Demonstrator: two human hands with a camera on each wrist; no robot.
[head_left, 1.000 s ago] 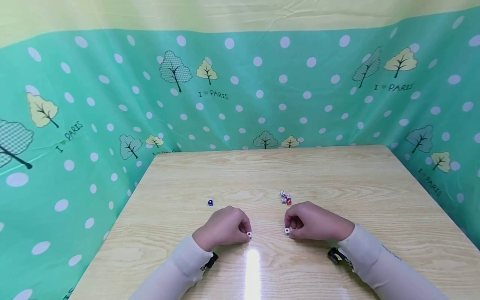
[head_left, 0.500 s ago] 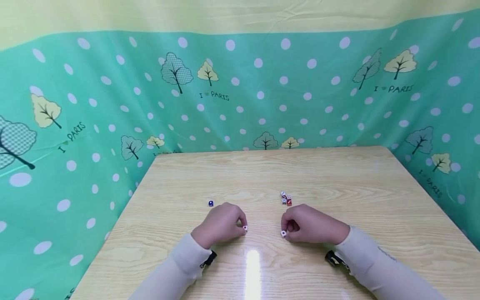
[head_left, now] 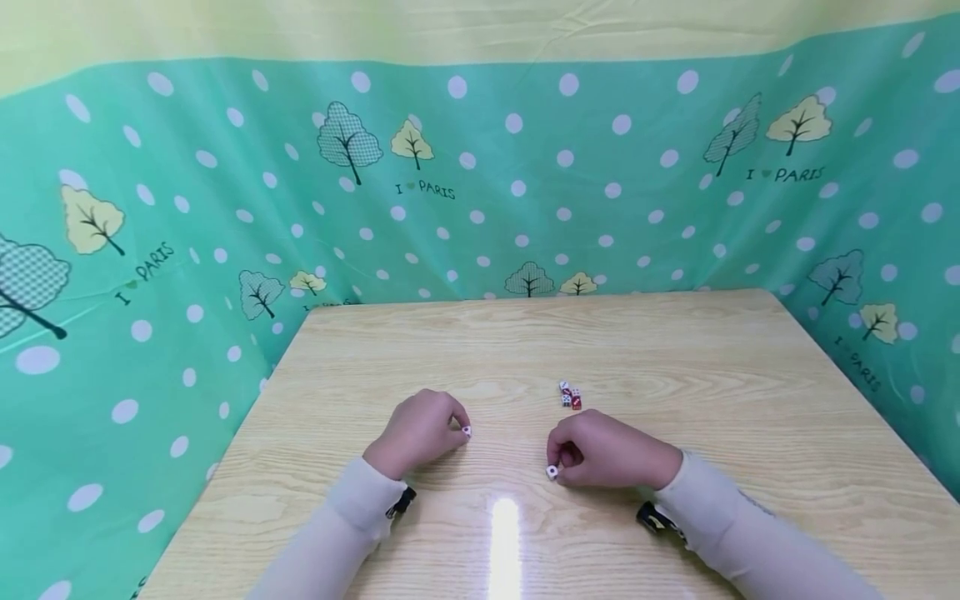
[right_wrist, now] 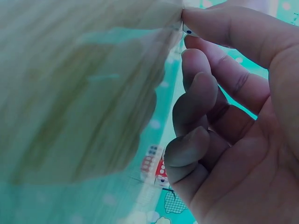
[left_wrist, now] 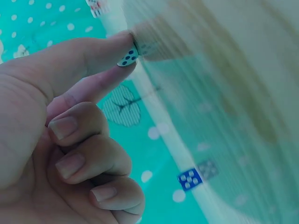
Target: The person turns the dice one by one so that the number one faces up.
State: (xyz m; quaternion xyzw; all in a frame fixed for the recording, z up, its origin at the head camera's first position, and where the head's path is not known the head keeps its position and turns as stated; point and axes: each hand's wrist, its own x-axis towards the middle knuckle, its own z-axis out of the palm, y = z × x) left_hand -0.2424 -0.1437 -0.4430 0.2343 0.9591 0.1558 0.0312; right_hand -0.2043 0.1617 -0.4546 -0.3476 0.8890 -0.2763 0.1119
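My left hand (head_left: pixel 422 429) pinches a small white die (head_left: pixel 467 432) between thumb and index finger, at or just above the tabletop. In the left wrist view that die (left_wrist: pixel 127 57) shows dark pips, and the other fingers are curled into the palm. A blue die (left_wrist: pixel 190 179) with white pips lies beyond this hand; in the head view the hand hides it. My right hand (head_left: pixel 611 450) pinches another white die (head_left: pixel 552 472), nearer to me. Its fingers mostly cover this die (right_wrist: pixel 188 31) in the right wrist view.
Just beyond my right hand, several dice stand close together, among them a red die (head_left: pixel 576 402) and a white die (head_left: pixel 566 401). The wooden table (head_left: pixel 525 342) ends at a green dotted curtain (head_left: pixel 517 187). A bright light reflection lies near the front.
My left hand has moved left and away from me with its die, now covering the blue die in the head view. My right hand has shifted left and slightly towards me with its die.
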